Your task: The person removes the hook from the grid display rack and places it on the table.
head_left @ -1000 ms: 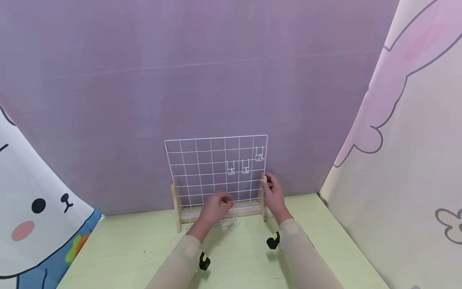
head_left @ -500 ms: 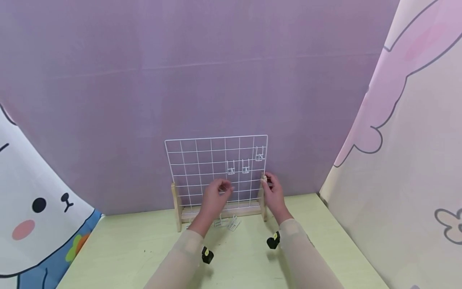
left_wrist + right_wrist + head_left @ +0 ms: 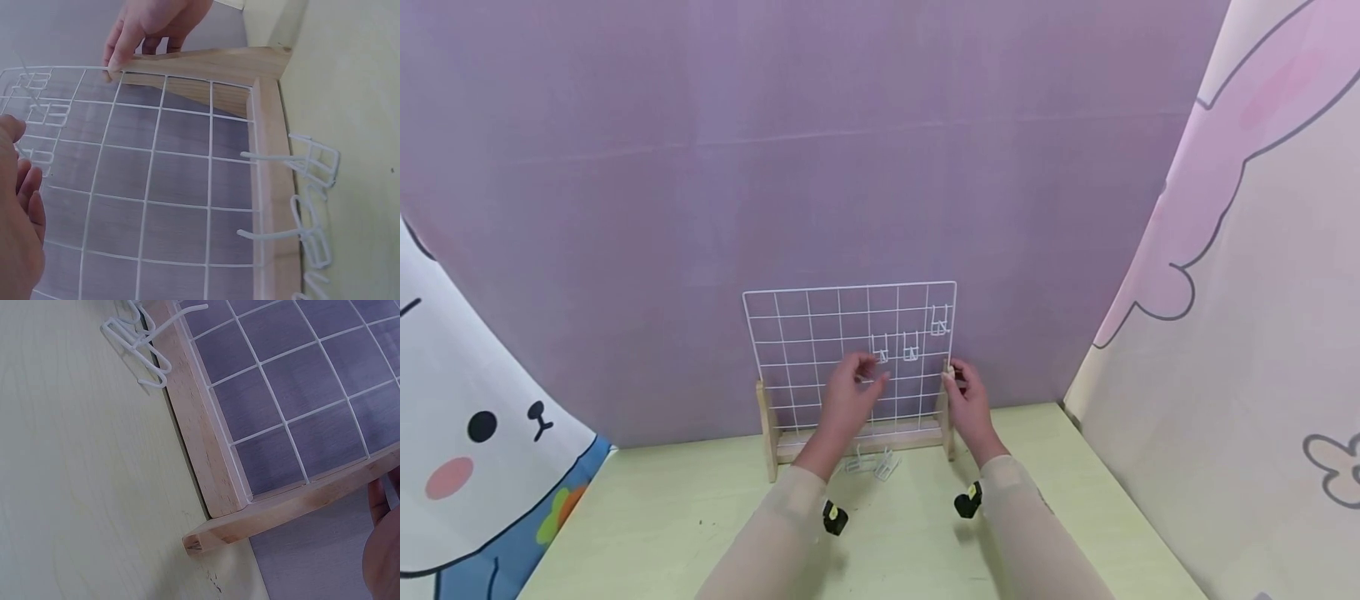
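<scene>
A white wire grid panel (image 3: pixel 850 287) stands in a pale wooden stand (image 3: pixel 766 421). Three white wire hooks hang on its right part, among them the middle hook (image 3: pixel 911 353) and the upper right hook (image 3: pixel 939 327). My left hand (image 3: pixel 844 404) is raised in front of the grid, thumb and fingers apart, its fingertips just below the leftmost hook (image 3: pixel 883 356). Nothing shows between them. My right hand (image 3: pixel 970 408) grips the top of the stand's right upright (image 3: pixel 206 67), thumb in front and fingers behind.
Loose white hooks (image 3: pixel 887 465) lie on the pale yellow table (image 3: pixel 895 550) along the stand's front bar (image 3: pixel 194 419); several of them show in the left wrist view. A purple backdrop (image 3: pixel 850 167) rises behind, and printed cloths hang at both sides.
My left hand has risen from the grid's lower part to just under the leftmost hanging hook, its thumb and fingers spreading wider. My right hand has stayed on the upright.
</scene>
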A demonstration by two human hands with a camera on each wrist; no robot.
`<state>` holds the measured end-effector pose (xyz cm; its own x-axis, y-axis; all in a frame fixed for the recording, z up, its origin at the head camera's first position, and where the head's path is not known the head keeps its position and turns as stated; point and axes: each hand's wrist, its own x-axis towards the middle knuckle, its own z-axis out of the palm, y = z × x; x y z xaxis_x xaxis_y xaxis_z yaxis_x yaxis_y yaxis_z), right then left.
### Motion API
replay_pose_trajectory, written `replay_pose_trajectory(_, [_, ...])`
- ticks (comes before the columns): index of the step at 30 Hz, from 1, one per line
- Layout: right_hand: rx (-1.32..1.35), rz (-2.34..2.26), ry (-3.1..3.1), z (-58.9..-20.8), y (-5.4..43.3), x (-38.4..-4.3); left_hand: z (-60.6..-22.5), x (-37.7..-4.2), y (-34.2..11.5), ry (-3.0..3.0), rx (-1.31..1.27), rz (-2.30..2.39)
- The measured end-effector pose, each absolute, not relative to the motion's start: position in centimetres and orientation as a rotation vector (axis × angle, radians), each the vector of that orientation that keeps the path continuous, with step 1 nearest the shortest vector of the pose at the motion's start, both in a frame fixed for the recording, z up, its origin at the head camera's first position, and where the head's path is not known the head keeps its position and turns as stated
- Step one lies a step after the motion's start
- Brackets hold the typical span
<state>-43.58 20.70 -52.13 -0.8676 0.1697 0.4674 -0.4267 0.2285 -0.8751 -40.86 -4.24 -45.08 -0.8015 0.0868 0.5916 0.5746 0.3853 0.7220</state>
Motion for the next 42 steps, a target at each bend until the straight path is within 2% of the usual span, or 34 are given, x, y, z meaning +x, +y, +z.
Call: replay_pose_trajectory(42, [0.238,1.649,-2.021,-52.0,20.5,-43.6,-43.7,-42.3,-3.8,-2.094,-0.708,-1.264])
